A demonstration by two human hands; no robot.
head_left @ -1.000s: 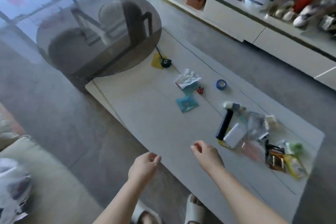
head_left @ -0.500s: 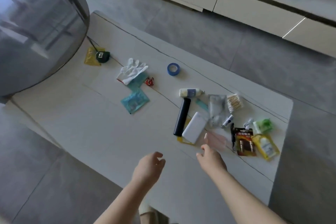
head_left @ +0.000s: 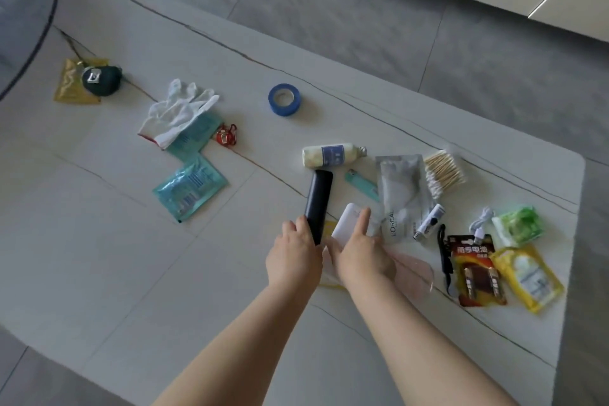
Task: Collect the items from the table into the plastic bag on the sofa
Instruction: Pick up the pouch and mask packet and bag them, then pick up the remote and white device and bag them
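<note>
Fingers, left: we curl the left hand (head_left: 294,257) round the near end of the black case (head_left: 318,204), fingers (head_left: 301,224) pressed along its side, so they sit clamped on it.
Fingers, right: our right hand (head_left: 361,254) lies over the white power bank (head_left: 348,222), index finger stretched along its top edge; we cannot tell whether the rest of the fingers grip it or only rest on it.
Change: half a second ago both hands hover short of the pile, holding nothing; now we have both of them down on the two nearest items.
Meaning: we judge the first pickup to be starting, and two things may leave the table (head_left: 138,274) in one trip.
Case and power bank: both lie on the table, side by side, a yellow packet (head_left: 329,228) partly under them.
Other items: bottle (head_left: 333,154), lighter (head_left: 361,184), L'Oreal sachet (head_left: 403,195), cotton swabs (head_left: 443,171), battery pack (head_left: 476,269), yellow pouch (head_left: 529,277), blue tape (head_left: 284,99), white gloves (head_left: 179,111) and teal sachets (head_left: 190,190) all sit untouched.
Bag: neither sofa nor plastic bag shows in this view, so we expect a turn away from the table once the grip is sure.
Progress: barely begun, by our judgement.
</note>
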